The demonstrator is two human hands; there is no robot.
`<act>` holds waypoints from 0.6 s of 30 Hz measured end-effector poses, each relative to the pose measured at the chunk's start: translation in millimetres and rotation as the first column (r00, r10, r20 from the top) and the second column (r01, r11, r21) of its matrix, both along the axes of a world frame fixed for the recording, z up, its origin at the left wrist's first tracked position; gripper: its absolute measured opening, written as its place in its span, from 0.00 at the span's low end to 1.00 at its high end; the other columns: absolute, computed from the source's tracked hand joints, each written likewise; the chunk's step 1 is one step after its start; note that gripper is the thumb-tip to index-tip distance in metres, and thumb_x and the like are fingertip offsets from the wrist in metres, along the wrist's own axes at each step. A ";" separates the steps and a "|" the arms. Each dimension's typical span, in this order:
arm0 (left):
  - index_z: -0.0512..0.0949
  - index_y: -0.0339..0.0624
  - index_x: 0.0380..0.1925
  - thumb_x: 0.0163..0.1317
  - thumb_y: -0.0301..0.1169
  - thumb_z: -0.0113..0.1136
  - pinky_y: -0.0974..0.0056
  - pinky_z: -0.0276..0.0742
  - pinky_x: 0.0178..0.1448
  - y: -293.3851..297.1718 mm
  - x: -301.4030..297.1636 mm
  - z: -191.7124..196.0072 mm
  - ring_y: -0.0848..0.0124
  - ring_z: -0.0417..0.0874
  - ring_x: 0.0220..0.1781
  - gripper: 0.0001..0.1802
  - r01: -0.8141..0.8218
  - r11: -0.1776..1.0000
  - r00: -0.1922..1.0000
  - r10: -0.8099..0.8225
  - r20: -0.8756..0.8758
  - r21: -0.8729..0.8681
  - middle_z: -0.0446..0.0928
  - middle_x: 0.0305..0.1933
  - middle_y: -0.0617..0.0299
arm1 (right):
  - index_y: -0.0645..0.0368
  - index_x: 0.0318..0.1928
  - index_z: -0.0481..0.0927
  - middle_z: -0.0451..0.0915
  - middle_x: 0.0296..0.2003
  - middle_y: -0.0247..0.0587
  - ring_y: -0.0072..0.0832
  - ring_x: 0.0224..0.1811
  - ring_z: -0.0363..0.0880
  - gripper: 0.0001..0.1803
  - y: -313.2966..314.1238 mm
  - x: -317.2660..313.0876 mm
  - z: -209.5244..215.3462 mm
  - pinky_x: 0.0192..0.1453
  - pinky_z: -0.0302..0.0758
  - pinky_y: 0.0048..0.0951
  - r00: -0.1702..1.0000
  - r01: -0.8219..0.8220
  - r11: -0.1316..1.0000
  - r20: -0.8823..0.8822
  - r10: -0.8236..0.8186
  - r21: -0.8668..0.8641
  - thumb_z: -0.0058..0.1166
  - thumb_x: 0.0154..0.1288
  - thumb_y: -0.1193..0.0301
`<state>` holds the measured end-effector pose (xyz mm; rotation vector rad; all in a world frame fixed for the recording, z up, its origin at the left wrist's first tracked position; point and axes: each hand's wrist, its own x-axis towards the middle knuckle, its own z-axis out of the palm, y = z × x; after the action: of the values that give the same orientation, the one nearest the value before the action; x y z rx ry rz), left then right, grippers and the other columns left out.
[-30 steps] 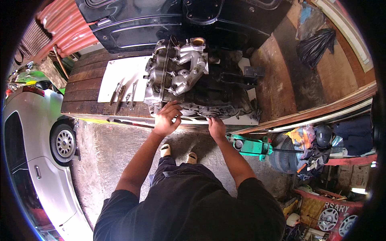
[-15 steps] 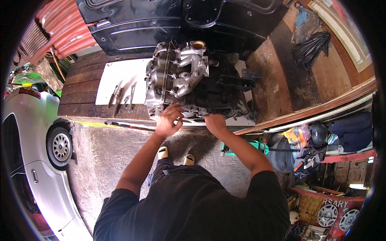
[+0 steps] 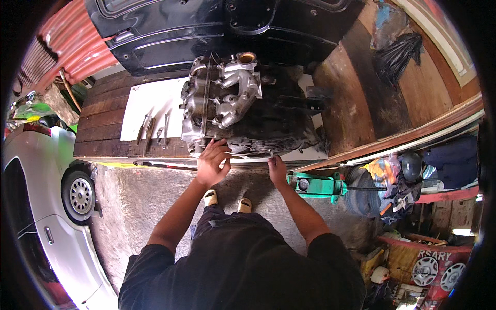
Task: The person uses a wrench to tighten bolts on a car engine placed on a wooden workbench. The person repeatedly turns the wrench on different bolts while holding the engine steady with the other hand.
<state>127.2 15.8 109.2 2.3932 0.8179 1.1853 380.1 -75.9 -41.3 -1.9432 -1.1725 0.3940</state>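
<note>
An engine (image 3: 279,116) lies on the wooden bench, its silvery intake manifold (image 3: 243,95) on top and its dark block to the right. Against the engine's near left edge rests my left hand (image 3: 213,164), fingers stretched out and somewhat apart. My right hand (image 3: 278,169) is closed at the bench's front edge, just off the engine's near side. A small, light metal piece (image 3: 270,153) sticks up from its fingers; its kind is too small to make out. Several slim hand tools, among them a wrench (image 3: 166,126), lie on a white board (image 3: 150,98) left of the engine.
Behind the engine stands a black vehicle panel (image 3: 181,41). A green floor jack (image 3: 318,184) sits under the bench edge at the right, beside a tire (image 3: 361,196). To the left is a parked silver car (image 3: 57,222). A black plastic bag (image 3: 397,57) hangs at the far right.
My right hand has drawn back from the engine's near side, and a small metal piece now shows in its fingers. My left hand has shifted slightly, its fingers straighter. The view has moved a little.
</note>
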 end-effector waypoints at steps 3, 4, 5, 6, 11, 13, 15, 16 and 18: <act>0.79 0.46 0.26 0.46 0.22 0.57 0.45 0.58 0.70 -15.0 -5.1 3.9 0.57 0.78 0.58 0.07 0.013 1.000 1.000 -0.014 0.024 0.008 0.82 0.41 0.62 | 0.63 0.25 0.76 0.76 0.19 0.52 0.48 0.26 0.76 0.22 2.6 -7.8 -4.5 0.30 0.69 0.42 0.999 0.036 0.995 -0.025 -0.038 -0.096 0.56 0.61 0.55; 0.79 0.46 0.26 0.46 0.22 0.57 0.45 0.58 0.70 -21.2 -6.1 3.8 0.57 0.78 0.58 0.07 0.051 0.999 0.999 -0.051 0.012 0.010 0.82 0.41 0.62 | 0.63 0.22 0.76 0.76 0.18 0.52 0.47 0.26 0.77 0.23 4.0 -12.6 -6.6 0.30 0.69 0.42 0.998 0.052 0.989 -0.031 -0.057 -0.135 0.56 0.61 0.54; 0.79 0.46 0.26 0.46 0.23 0.57 0.45 0.58 0.70 -28.3 -9.9 2.7 0.57 0.78 0.58 0.07 0.078 0.997 0.997 -0.078 -0.003 0.010 0.82 0.41 0.62 | 0.63 0.21 0.79 0.74 0.15 0.50 0.46 0.24 0.76 0.25 6.8 -23.7 -0.1 0.30 0.68 0.40 0.970 0.044 0.991 -0.231 -0.071 -0.123 0.56 0.61 0.51; 0.79 0.46 0.26 0.46 0.23 0.58 0.45 0.58 0.70 -35.5 -11.9 1.2 0.56 0.78 0.58 0.07 0.110 0.994 0.994 -0.110 -0.014 0.010 0.82 0.41 0.62 | 0.62 0.24 0.81 0.75 0.16 0.50 0.46 0.24 0.76 0.25 10.1 -30.6 3.5 0.31 0.68 0.41 0.961 0.040 0.989 -0.266 -0.078 -0.143 0.54 0.61 0.50; 0.78 0.41 0.37 0.48 0.27 0.59 0.51 0.68 0.63 -44.8 6.2 -57.9 0.53 0.74 0.59 0.13 0.204 0.928 0.969 -0.237 -0.070 -0.312 0.78 0.47 0.54 | 0.52 0.39 0.86 0.81 0.29 0.53 0.46 0.32 0.79 0.28 31.2 -32.6 -46.0 0.39 0.71 0.42 0.927 0.069 0.979 -0.349 -0.134 -0.192 0.44 0.63 0.43; 0.77 0.41 0.40 0.49 0.28 0.59 0.52 0.67 0.63 -38.0 6.7 -84.8 0.52 0.72 0.59 0.15 0.067 0.887 0.984 -0.133 -0.115 -0.458 0.76 0.49 0.52 | 0.54 0.39 0.86 0.69 0.21 0.38 0.31 0.23 0.67 0.24 39.7 -37.6 -51.6 0.29 0.62 0.33 0.842 0.112 0.980 -0.507 -0.183 -0.166 0.49 0.64 0.47; 0.75 0.42 0.45 0.51 0.29 0.59 0.53 0.65 0.64 -31.3 9.0 -99.2 0.51 0.70 0.60 0.18 -0.050 0.861 0.984 -0.045 -0.173 -0.507 0.74 0.53 0.50 | 0.58 0.38 0.86 0.56 0.12 0.22 0.15 0.11 0.54 0.21 46.1 -42.1 -58.2 0.16 0.53 0.24 0.754 0.163 0.983 -0.633 -0.177 -0.081 0.55 0.65 0.52; 0.75 0.42 0.45 0.51 0.29 0.59 0.53 0.66 0.64 -28.6 10.3 -106.2 0.51 0.70 0.59 0.19 -0.056 0.864 0.983 -0.040 -0.179 -0.500 0.73 0.53 0.50 | 0.58 0.38 0.86 0.56 0.12 0.22 0.15 0.11 0.53 0.21 48.7 -43.9 -61.1 0.16 0.52 0.24 0.734 0.184 0.980 -0.653 -0.187 -0.075 0.55 0.65 0.52; 0.75 0.42 0.45 0.51 0.29 0.59 0.53 0.66 0.63 -22.2 15.2 -100.4 0.51 0.71 0.59 0.19 -0.077 0.869 0.981 -0.023 -0.195 -0.489 0.73 0.53 0.50 | 0.59 0.37 0.85 0.56 0.12 0.22 0.15 0.11 0.52 0.21 55.0 -50.4 -57.2 0.15 0.51 0.24 0.689 0.217 0.973 -0.694 -0.211 -0.081 0.55 0.65 0.52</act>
<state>142.4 -6.5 8.8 2.0833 1.0709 0.6438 329.7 -20.8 -98.5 -1.6468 -0.4337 0.9031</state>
